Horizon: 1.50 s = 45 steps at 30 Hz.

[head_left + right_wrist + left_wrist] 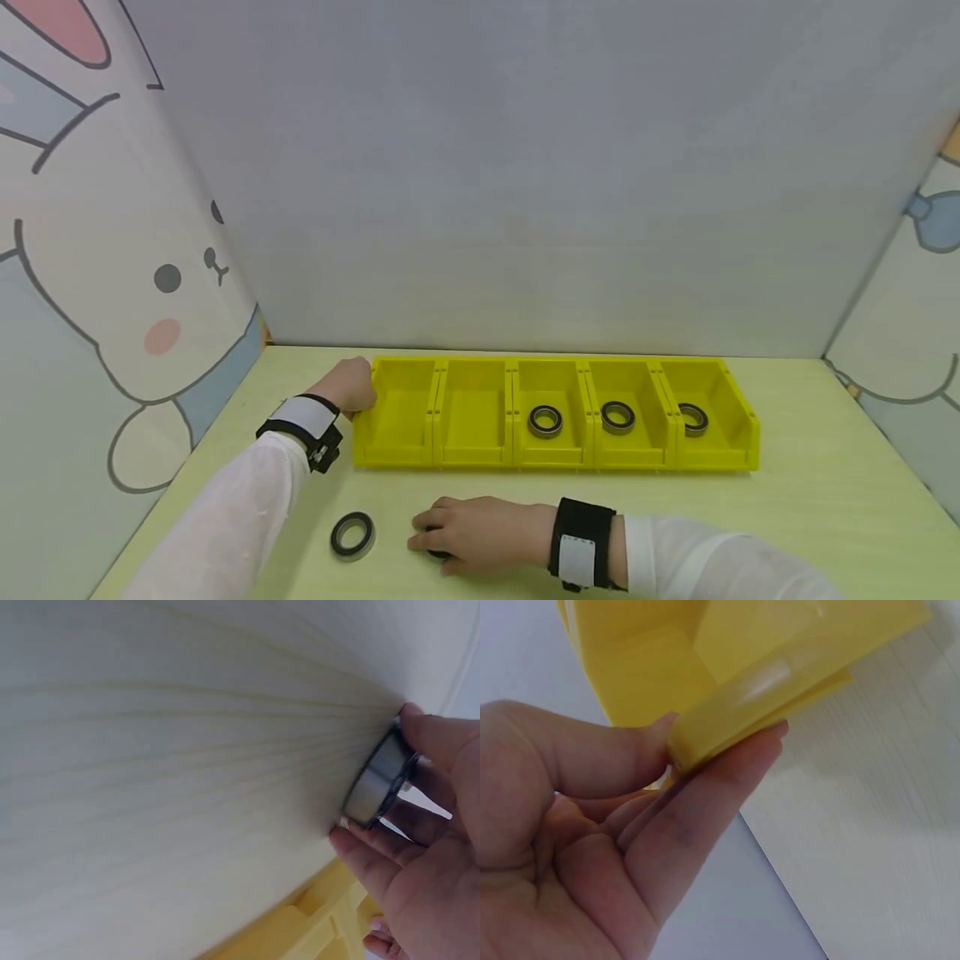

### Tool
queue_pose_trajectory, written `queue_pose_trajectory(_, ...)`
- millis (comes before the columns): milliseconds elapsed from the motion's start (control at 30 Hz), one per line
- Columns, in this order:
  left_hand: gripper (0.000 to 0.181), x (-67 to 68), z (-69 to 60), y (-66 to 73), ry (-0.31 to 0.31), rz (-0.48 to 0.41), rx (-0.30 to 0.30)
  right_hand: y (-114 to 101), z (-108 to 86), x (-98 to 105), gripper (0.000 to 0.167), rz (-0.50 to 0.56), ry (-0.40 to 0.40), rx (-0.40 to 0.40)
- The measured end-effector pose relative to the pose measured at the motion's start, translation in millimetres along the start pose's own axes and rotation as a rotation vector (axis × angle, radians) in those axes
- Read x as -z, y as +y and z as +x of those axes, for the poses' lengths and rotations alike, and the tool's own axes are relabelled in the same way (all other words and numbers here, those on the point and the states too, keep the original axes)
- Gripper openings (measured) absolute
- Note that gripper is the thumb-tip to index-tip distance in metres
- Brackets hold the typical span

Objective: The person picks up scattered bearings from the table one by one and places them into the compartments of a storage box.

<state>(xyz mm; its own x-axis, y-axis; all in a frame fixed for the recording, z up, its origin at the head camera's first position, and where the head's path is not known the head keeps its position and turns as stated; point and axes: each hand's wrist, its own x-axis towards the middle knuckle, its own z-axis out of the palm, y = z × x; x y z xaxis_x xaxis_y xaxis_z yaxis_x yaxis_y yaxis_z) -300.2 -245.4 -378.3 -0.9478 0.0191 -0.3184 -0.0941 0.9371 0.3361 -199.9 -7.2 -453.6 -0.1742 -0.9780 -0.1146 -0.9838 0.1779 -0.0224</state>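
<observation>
A yellow row of joined bins (472, 457) stands on the table, a bearing in each of its three right compartments, such as the middle one's bearing (545, 422). My left hand (347, 385) pinches the left end wall of the row; in the left wrist view, thumb and fingers of the hand (630, 802) clasp the yellow wall (742, 697). In front of the bins, my right hand (483, 535) grips a bearing (438, 553) on the table, mostly covered by the fingers. The right wrist view has this bearing (379, 780) between thumb and fingers of the hand (427, 825).
Another bearing (352, 536) lies flat on the table (810, 517), left of my right hand. The two left compartments hold no bearing. A grey panel (555, 183) rises behind the table, with patterned panels at both sides.
</observation>
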Motion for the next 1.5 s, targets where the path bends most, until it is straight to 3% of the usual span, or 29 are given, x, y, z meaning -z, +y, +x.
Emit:
queue_pose_trajectory(167,0.006,-0.6,-1.5,-1.0,0.007,-0.018,-0.012,-3,3.6,2,0.038,0.005,0.057,0.008)
queue_pose_trajectory(367,0.007,-1.7,-1.5,0.1,0.012,-0.009,-0.014,-2,3.6,3,0.034,0.018,0.052,0.013)
queue_pose_trajectory(733,0.007,-1.6,-1.6,1.6,0.005,-0.015,-0.018,11,-6.7,47,0.035,0.06,-0.119,0.015)
queue_pose_trajectory(900,0.006,-1.4,-0.6,0.0,0.001,-0.014,-0.017,26,-9.2,74,0.037,0.084,-0.109,-0.066)
queue_pose_trajectory(1100,0.006,-1.6,1.5,-1.6,0.007,0.007,-0.019,47,-9.1,102,0.037,0.104,-0.114,-0.236)
queue_pose_trajectory(1267,0.006,-1.7,0.6,-0.9,0.01,0.014,-0.018,65,-4.5,113,0.041,0.115,-0.081,-0.327)
queue_pose_trajectory(1500,0.005,-0.6,-1.5,-0.2,0.013,0.021,-0.024,91,6.0,112,0.039,0.074,-0.025,-0.355)
